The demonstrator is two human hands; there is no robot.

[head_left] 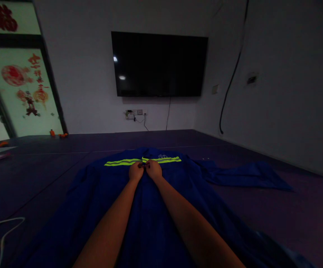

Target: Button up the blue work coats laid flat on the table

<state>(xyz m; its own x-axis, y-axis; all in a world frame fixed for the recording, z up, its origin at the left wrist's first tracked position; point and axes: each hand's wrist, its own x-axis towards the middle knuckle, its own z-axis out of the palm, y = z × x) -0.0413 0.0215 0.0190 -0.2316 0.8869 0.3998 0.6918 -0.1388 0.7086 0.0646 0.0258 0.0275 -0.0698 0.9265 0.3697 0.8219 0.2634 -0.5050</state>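
A blue work jacket [161, 208] lies spread out on the dark purple floor, one sleeve [245, 175] stretched to the right. Across its chest runs a yellow-green reflective strip [169, 160], with small white lettering above it on the right. My left hand [136, 171] and my right hand [153, 169] meet at the front opening, just below the strip. Both have their fingers closed in a pinch on the jacket's front edge. Whatever small part sits between the fingertips is hidden.
A large television [160, 65] hangs on the far wall, above sockets and cables [136, 112]. Small orange objects [63, 135] lie near the glass door [22, 89]. A white cable [6, 234] curls at the lower left. A black cord [231, 80] hangs down the right wall.
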